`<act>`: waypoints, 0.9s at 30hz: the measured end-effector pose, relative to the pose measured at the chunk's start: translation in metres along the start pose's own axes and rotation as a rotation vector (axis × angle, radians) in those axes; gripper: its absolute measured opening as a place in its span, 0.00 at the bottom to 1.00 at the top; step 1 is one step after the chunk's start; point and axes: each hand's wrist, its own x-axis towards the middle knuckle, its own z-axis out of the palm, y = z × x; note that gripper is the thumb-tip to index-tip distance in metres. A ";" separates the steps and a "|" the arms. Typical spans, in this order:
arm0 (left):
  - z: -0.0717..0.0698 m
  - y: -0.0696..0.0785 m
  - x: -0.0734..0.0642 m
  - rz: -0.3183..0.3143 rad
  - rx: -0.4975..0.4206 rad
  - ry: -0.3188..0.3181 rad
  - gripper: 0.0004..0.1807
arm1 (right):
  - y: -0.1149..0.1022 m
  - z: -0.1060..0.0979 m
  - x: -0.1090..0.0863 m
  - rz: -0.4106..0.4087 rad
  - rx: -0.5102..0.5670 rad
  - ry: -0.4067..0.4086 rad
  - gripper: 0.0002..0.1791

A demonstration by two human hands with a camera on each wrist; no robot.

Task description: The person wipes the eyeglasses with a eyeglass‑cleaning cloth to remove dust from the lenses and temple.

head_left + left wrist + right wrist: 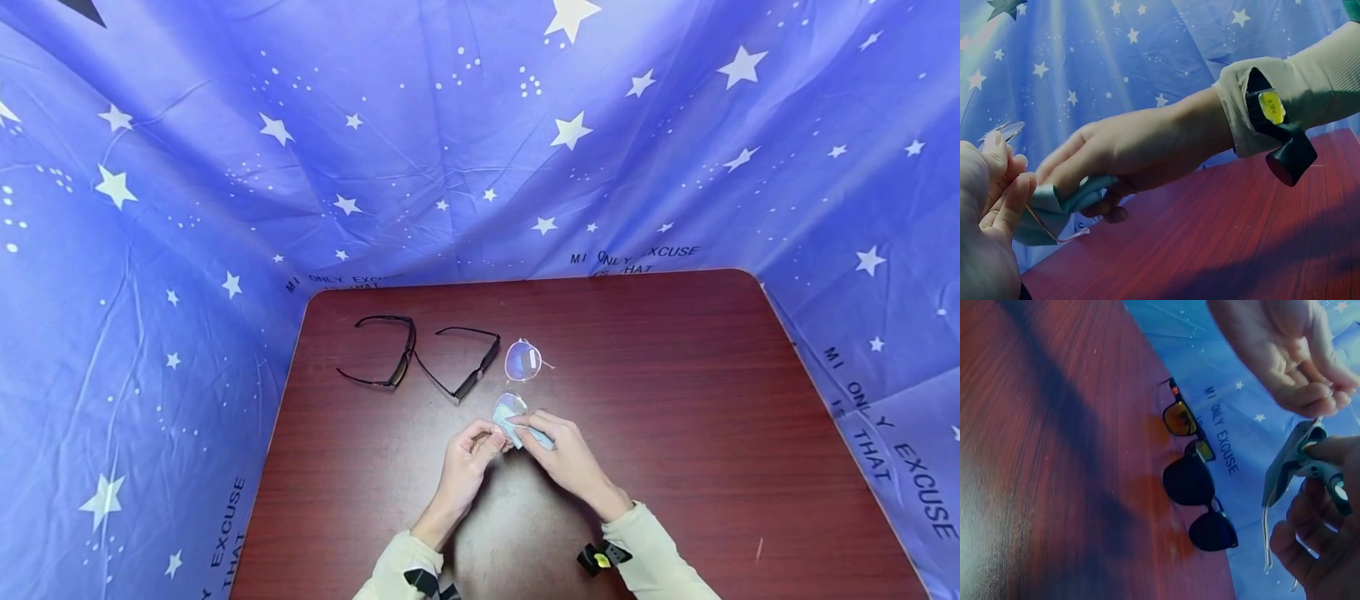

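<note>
My left hand (467, 458) pinches a pair of thin-framed eyeglasses (522, 361) by the near side of the frame, holding it up off the table. Both clear lenses show a bluish sheen, and a slim metal temple (1266, 537) hangs below in the right wrist view. A light blue cloth (542, 438) is bunched in my right hand (567, 457), whose thumb and fingers press it around the nearer lens. In the left wrist view the cloth (1047, 215) hides part of the frame. The fingertips of both hands are close together.
Black-framed glasses with yellow lenses (1180, 419) and black sunglasses (1190, 481) stand with temples spread on the dark red wooden table (675, 375), left of the hands. A blue star-patterned cloth (450, 125) hangs around the table's back and sides.
</note>
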 end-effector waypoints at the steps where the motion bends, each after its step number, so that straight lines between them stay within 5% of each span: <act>1: 0.000 0.000 0.000 0.002 0.002 0.002 0.12 | -0.001 0.000 0.000 -0.015 0.026 -0.006 0.11; 4: -0.001 0.001 -0.001 0.010 0.001 0.000 0.11 | -0.001 0.000 0.000 -0.005 0.012 -0.012 0.10; 12: -0.002 0.004 -0.003 0.012 0.021 -0.005 0.11 | 0.006 -0.009 -0.006 0.165 -0.272 -0.019 0.09; 22: -0.004 0.002 -0.007 -0.026 0.030 0.020 0.12 | 0.018 -0.021 -0.003 0.282 -0.358 0.004 0.08; 27: -0.007 0.003 -0.009 -0.037 0.038 0.032 0.13 | 0.022 -0.030 0.002 0.264 -0.342 0.084 0.07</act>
